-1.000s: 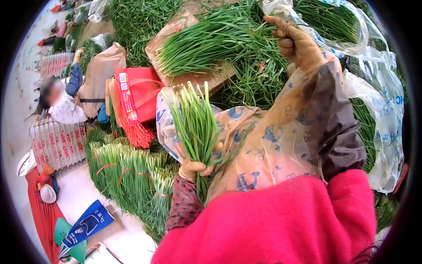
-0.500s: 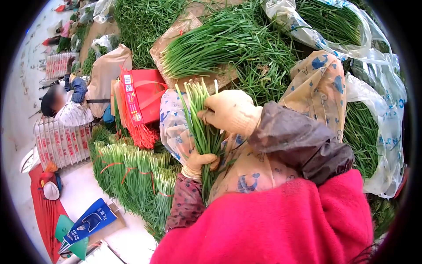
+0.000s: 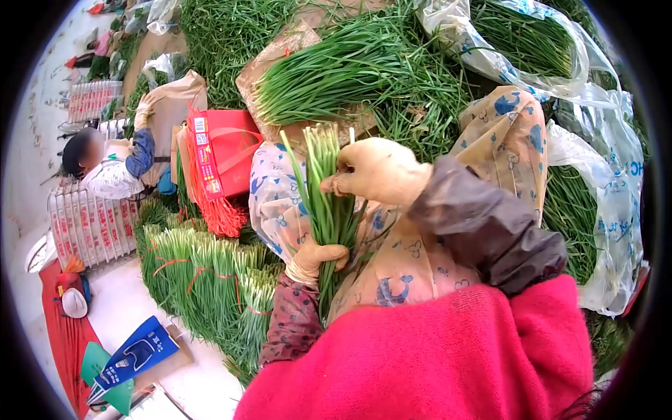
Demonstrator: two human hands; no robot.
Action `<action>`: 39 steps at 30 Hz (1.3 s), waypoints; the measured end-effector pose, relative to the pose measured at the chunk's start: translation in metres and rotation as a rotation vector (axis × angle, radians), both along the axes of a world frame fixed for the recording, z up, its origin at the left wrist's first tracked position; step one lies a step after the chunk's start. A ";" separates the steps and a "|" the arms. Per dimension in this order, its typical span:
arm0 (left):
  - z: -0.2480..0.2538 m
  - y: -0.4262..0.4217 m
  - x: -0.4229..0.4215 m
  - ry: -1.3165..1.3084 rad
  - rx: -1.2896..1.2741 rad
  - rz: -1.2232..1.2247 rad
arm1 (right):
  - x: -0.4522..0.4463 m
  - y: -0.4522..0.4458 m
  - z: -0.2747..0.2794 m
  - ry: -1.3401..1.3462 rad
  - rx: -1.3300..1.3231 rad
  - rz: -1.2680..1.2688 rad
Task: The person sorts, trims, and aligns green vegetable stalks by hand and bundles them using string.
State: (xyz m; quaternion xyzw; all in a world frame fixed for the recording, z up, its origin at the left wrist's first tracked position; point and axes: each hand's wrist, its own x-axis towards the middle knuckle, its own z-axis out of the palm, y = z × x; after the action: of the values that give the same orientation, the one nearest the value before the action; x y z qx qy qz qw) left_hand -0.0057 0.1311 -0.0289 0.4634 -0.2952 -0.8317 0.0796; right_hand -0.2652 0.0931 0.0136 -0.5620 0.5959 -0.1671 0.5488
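- The left hand (image 3: 316, 261) is wrapping around the lower part of a bunch of green stalks (image 3: 323, 203).
- The right hand (image 3: 383, 171) is curling its fingers against the upper part; whether they are pinching a stalk, I cannot tell.
- The bunch is pointing its pale ends upward, over the patterned apron (image 3: 434, 255).
- Loose stalks (image 3: 336, 73) are covering much of the brown board (image 3: 276, 56).
- A red bag (image 3: 236, 155) is resting near the board's left edge.

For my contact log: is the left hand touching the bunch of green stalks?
Touching. The head view shows the gloved left hand wrapped around the bunch of green stalks, its thumb lying across their front.
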 end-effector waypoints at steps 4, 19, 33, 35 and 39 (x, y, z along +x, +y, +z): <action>0.002 0.005 -0.002 -0.014 -0.017 0.049 | 0.013 0.003 -0.040 -0.289 0.071 -0.219; 0.013 -0.005 -0.013 0.203 -0.055 0.034 | -0.075 0.023 -0.082 -0.880 0.063 -0.507; -0.005 0.001 -0.051 0.110 -0.195 -0.325 | -0.020 0.011 -0.089 -1.340 0.049 -0.359; 0.004 -0.003 -0.057 0.180 -0.156 -0.273 | -0.026 0.019 -0.053 -1.363 0.132 -0.474; 0.007 -0.010 -0.064 0.177 -0.145 -0.312 | -0.031 0.012 -0.024 -1.431 0.019 -0.296</action>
State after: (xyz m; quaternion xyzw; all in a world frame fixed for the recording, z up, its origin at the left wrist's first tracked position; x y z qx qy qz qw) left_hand -0.0701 0.1212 -0.0223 0.3300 -0.4142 -0.8482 0.0085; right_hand -0.2961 0.1048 -0.0101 -0.2239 0.1627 -0.5607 0.7804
